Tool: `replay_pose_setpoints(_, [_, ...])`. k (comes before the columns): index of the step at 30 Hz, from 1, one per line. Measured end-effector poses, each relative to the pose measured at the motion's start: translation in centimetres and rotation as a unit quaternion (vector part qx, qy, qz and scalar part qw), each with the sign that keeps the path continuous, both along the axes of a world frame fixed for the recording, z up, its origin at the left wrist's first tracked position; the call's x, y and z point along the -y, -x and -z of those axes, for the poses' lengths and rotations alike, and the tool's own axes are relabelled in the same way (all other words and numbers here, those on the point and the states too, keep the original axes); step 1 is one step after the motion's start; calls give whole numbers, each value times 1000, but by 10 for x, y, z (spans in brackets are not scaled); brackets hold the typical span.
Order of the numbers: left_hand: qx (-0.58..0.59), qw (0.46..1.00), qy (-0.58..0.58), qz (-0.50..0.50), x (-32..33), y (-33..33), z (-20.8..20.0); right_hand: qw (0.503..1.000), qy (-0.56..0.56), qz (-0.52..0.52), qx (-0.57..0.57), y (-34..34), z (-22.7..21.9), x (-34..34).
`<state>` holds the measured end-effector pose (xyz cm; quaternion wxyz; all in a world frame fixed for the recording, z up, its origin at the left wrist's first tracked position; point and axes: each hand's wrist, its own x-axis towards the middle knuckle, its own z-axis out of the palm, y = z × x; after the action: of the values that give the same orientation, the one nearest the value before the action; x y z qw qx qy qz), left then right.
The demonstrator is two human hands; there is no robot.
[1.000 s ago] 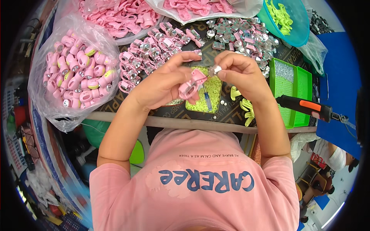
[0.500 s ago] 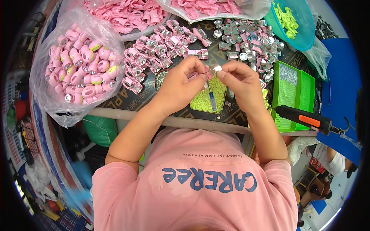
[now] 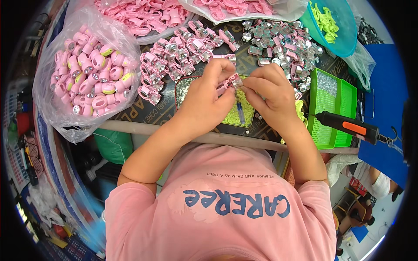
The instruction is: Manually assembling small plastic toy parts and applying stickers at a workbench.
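My left hand (image 3: 204, 98) and my right hand (image 3: 272, 93) meet above a dark tray (image 3: 185, 87) that holds small yellow-green pieces (image 3: 237, 115) and a blue pen-like tool (image 3: 240, 112). Both pinch one small pink plastic part with a silver insert (image 3: 235, 81) between their fingertips. Loose pink parts with silver rings (image 3: 174, 56) lie just behind the hands, and a heap of silver reflector pieces (image 3: 283, 41) lies behind my right hand.
A clear bag of assembled pink parts (image 3: 89, 74) sits at the left. More bags of pink shells (image 3: 143, 15) lie at the back. A teal bowl of yellow-green clips (image 3: 333, 26) and a green tray (image 3: 333, 104) stand at the right, beside a black-and-orange power screwdriver (image 3: 348, 127).
Both hands have drawn closer together and nearer the tray. The silver insert that my right fingers held apart now sits at the pink part.
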<state>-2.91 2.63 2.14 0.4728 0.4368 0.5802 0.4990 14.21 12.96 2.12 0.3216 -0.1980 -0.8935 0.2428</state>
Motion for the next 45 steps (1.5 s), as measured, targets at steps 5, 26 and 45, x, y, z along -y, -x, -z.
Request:
replay_pose_setpoints(5, [-78,997,-12,12,2,0,3,997,-64,34,13,3,0,9])
replay_pose_setpoints(26, [198,979,38,20,-4,23,18,999,16,37,25,9,-8,15])
replay_pose_setpoints(45, [133,990,36,-39,-3,12,22,972,218,78,26,20,14,19])
